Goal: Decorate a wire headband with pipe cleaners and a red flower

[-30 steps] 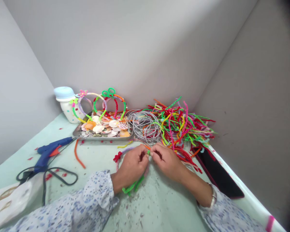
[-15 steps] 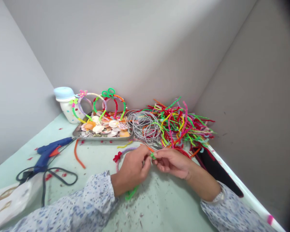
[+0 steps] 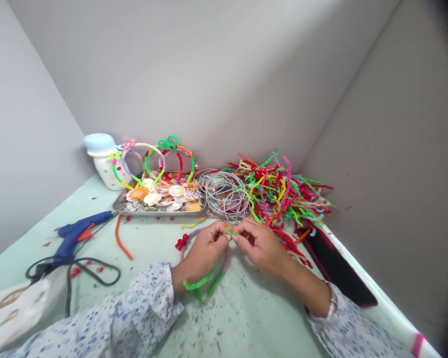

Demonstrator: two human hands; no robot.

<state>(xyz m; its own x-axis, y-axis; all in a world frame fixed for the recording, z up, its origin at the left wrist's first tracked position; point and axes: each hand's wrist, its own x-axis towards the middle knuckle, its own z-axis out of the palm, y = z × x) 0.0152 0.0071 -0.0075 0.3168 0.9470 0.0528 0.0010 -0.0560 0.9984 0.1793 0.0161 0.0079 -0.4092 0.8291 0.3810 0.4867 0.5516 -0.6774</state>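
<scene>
My left hand and my right hand meet over the table, both pinching a short green pipe cleaner between their fingertips. A length of green pipe cleaner trails out below my left palm; whether it belongs to the pinched piece is hidden. Under my left hand lies a headband wrapped in purple, pink and green fuzzy strands, partly covered by the hand. A red pipe-cleaner flower sits on its left side.
Behind my hands are a metal tray of shells with finished headbands, coiled silver wire and a heap of pipe cleaners. A blue glue gun with a looping cord lies left; a dark flat object lies right.
My right hand has turned, its knuckles now raised, and the pinch has moved slightly left and up. More of the green strand and the headband's lower part show below my left hand.
</scene>
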